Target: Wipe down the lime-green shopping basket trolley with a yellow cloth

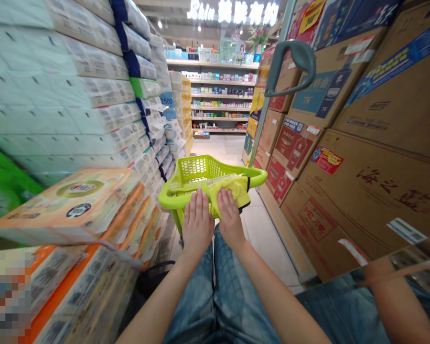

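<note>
A lime-green shopping basket (197, 168) with perforated walls and a thick rim is in front of my knees. My left hand (198, 219) lies over its near rim, fingers stretched out and close together. A yellow cloth-like piece (241, 187) with a black edge drapes over the near right part of the rim. On that piece rests my right hand (232, 220), its fingers extended and slightly bent, not wrapped round it. Under the fingers the piece is partly hidden. A clear wrapper-like thing (220, 180) shows at its upper edge.
Tall stacks of wrapped tissue packs (103, 81) line the left, with orange packs (75, 200) nearer. Cardboard cartons (383, 186) are piled on the right, beside a grey handle (290, 67). A tiled aisle (224, 145) leads to stocked shelves (220, 98).
</note>
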`<state>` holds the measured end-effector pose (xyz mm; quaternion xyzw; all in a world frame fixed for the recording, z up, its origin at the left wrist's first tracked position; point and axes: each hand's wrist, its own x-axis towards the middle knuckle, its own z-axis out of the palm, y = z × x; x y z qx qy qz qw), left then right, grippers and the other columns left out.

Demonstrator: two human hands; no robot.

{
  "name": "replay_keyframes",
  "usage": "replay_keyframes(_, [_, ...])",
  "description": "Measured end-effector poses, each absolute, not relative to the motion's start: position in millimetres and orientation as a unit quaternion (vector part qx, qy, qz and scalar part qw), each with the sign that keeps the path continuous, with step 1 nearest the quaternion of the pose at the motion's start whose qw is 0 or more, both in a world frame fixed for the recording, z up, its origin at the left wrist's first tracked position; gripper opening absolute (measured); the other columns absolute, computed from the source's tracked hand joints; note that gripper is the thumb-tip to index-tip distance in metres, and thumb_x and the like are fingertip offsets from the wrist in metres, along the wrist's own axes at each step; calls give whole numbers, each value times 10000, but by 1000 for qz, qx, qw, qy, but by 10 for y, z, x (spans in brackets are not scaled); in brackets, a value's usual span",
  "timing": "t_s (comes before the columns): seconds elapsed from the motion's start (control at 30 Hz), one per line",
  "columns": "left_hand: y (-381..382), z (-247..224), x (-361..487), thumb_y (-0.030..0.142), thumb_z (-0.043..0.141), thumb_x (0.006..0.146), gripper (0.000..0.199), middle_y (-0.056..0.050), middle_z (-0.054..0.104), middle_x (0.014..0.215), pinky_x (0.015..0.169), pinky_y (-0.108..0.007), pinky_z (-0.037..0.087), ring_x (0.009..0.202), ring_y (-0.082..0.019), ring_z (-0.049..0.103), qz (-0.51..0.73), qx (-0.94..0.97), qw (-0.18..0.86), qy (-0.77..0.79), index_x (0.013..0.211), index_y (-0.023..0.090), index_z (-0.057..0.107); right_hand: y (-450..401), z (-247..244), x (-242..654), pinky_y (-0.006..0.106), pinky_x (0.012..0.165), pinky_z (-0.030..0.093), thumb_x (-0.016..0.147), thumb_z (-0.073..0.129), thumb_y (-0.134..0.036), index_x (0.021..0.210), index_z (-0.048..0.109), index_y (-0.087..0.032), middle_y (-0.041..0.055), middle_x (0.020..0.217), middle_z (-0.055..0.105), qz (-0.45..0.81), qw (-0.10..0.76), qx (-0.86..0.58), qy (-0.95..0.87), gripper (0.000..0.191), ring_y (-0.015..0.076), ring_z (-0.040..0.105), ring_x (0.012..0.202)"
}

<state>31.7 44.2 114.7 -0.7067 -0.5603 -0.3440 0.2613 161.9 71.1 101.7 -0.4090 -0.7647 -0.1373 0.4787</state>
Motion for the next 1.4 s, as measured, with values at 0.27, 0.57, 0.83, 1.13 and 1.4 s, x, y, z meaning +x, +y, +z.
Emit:
replay_keyframes(0.27, [399,1190,299,191,424,935,734,-172,216,1602,1218,-447,215,1502,-266,196,-328,-718,246,-563,1564,83,62,912,1029,1934,555,1218,243,862,264,14,1581,64,-231,60,1639,204,-132,566,-467,-667,786,217,146,1520])
replay_keyframes(0.57, [392,1190,281,182,423,927,722,-172,219,1603,1224,-438,202,1504,-256,186,-332,-718,246,-560,1563,73,100,747,928,1662,480,1215,293,917,324,-18,1581,77,-248,66,1577,366,-166,449,-370,-796,745,193,247,1494])
replay_keyframes(0.83, [370,1221,312,192,429,926,751,-175,198,1611,1215,-457,220,1511,-272,164,-327,-721,234,-565,1562,64,52,833,1030,1803,563,1216,239,883,279,-18,1582,61,-221,63,1650,155,-95,582,-484,-647,760,232,116,1525])
replay_keyframes(1.13, [356,1237,279,186,425,931,737,-170,207,1611,1219,-435,216,1511,-254,171,-321,-726,242,-558,1564,69,65,889,994,1947,518,1227,249,861,290,24,1582,41,-236,64,1630,238,-162,500,-432,-733,805,202,161,1517])
replay_keyframes(1.4, [372,1209,315,180,435,920,736,-176,202,1611,1221,-448,214,1512,-266,155,-328,-717,243,-565,1561,56,94,738,986,1558,512,1215,275,895,315,-14,1583,37,-226,81,1621,259,-129,481,-418,-760,771,215,168,1515])
